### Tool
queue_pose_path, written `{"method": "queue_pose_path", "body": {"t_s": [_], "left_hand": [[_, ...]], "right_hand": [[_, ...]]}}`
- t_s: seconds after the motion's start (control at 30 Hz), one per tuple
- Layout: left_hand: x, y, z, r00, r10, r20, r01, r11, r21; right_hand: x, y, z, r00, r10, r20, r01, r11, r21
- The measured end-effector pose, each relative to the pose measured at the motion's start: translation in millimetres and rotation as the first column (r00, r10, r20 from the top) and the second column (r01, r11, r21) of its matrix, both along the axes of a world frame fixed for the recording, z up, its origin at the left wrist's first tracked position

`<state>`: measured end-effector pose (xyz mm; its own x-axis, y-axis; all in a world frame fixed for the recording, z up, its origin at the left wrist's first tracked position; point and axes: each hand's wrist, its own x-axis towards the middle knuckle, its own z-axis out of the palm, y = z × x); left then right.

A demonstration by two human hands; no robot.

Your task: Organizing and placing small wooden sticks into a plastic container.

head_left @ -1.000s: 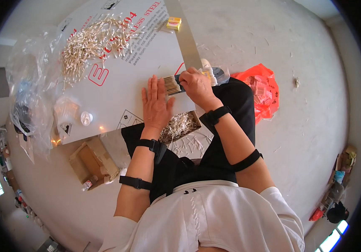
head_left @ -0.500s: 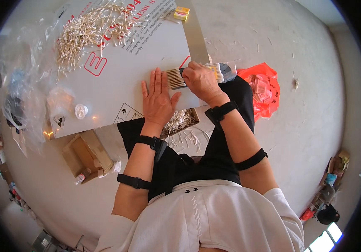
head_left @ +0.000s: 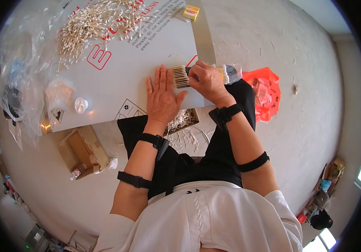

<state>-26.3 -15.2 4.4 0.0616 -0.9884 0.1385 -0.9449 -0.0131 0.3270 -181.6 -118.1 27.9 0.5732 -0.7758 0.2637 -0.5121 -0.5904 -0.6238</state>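
Observation:
My left hand (head_left: pixel 163 101) lies flat on the grey tabletop (head_left: pixel 121 86), fingers stretched out. Its fingertips are beside the left end of a neat row of cotton swabs (head_left: pixel 179 78) set side by side. My right hand (head_left: pixel 209 83) is closed in a pinch over the middle of that row, against a dark flat strip (head_left: pixel 187 71). Whatever is between its fingers is hidden. More of the swabs and a bit of yellow show right of the hand, near a clear plastic piece (head_left: pixel 236 73) at the table edge. A loose pile of cotton swabs (head_left: pixel 81 35) spreads at the far left.
A small yellow box (head_left: pixel 191 12) stands at the far edge, and a white round tub (head_left: pixel 80 105) at the near left. Below are an open cardboard box (head_left: pixel 73 147), a box of swabs (head_left: pixel 184 119) between my knees and a red plastic bag (head_left: pixel 268 90). Clear plastic hangs left.
The view has shifted slightly, so the table things sit a little differently in the picture. Both hands keep nearly the same place by the swab row.

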Motion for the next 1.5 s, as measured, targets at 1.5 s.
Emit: {"method": "queue_pose_path", "body": {"t_s": [1.5], "left_hand": [[116.3,-92.6,12.5,0.812,0.195,-0.551,-0.312,0.942,-0.126]], "right_hand": [[8.0,64.8,-19.6,0.969,-0.169,0.179,0.155,0.984,0.087]]}}
